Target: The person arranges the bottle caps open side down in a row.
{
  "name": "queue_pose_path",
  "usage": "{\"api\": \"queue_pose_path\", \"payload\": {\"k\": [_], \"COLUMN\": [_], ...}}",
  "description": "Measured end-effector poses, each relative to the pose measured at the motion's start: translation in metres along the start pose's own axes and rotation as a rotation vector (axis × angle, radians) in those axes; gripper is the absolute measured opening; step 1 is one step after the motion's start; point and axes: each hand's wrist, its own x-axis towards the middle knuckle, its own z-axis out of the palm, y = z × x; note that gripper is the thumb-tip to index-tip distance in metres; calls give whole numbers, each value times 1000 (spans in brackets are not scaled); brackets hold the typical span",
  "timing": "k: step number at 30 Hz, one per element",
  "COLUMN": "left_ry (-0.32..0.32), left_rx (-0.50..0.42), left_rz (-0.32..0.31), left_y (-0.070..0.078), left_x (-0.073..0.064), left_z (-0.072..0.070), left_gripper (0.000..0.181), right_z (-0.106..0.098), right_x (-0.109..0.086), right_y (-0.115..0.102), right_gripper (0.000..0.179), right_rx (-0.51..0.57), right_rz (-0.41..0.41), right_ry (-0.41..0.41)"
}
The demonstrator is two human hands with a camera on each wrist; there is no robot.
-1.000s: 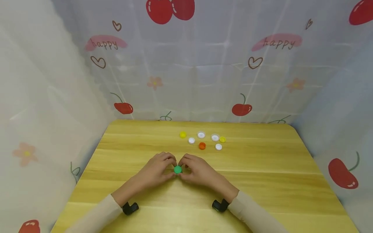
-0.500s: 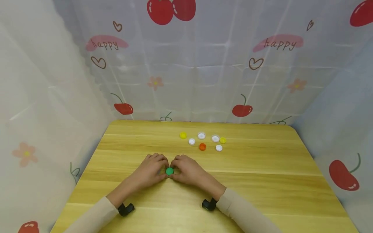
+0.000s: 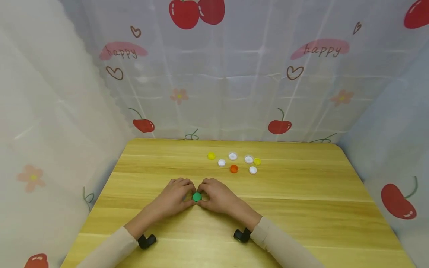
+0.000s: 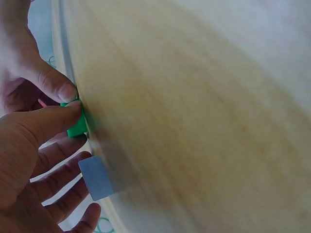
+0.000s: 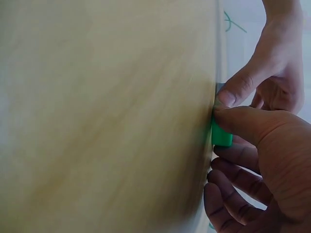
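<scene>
A small green cap sits low at the tabletop between both hands in the head view. My left hand pinches it from the left, thumb in front and fingertips behind. From the other side my right hand pinches the same cap, and the two thumb tips meet at its near side. In the left wrist view the cap shows partly behind the thumbs. Beside the left hand's lower fingers there, a grey-blue block stands on the table. The right wrist view shows the green cap below the right thumb.
Beyond the hands on the wooden table lie several caps: a yellow cap, an orange cap, a white cap and others. A printed curtain stands along the back edge, with curtains at both sides.
Both hands have shifted a little to the left with the green cap and closed in nearer to each other around it. The caps farther back stay where they were.
</scene>
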Motion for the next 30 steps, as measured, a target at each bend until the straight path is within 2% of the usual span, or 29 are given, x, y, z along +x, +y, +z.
{"api": "queue_pose_path", "payload": {"k": [2, 6, 10, 13, 17, 22, 27, 30], "left_ry": [-10, -45, -70, -70, -87, -129, -85, -64], "left_rx": [-6, -21, -53, -75, -84, -129, -53, 19], "left_rz": [1, 8, 15, 26, 53, 22, -16, 5], "left_y": [1, 5, 15, 27, 38, 42, 44, 44], "left_x": [2, 6, 22, 44, 80, 120, 149, 161], "left_z": [0, -2, -2, 0, 5, 16, 22, 23], "left_gripper": [27, 52, 72, 70, 60, 56, 49, 42], "right_z": [-3, -15, -31, -43, -53, -56, -57, -58], "right_x": [-2, -9, -20, -30, -43, -48, -44, -40], "right_y": [2, 9, 26, 47, 78, 107, 117, 118], "right_gripper": [30, 42, 45, 42, 36, 35, 42, 41], "right_rx": [12, 80, 169, 217, 258, 184, 97, 75], "right_rz": [4, 27, 76, 128, 224, 280, 273, 278], "right_ry": [-10, -38, -14, 58, 181, 295, 293, 269]}}
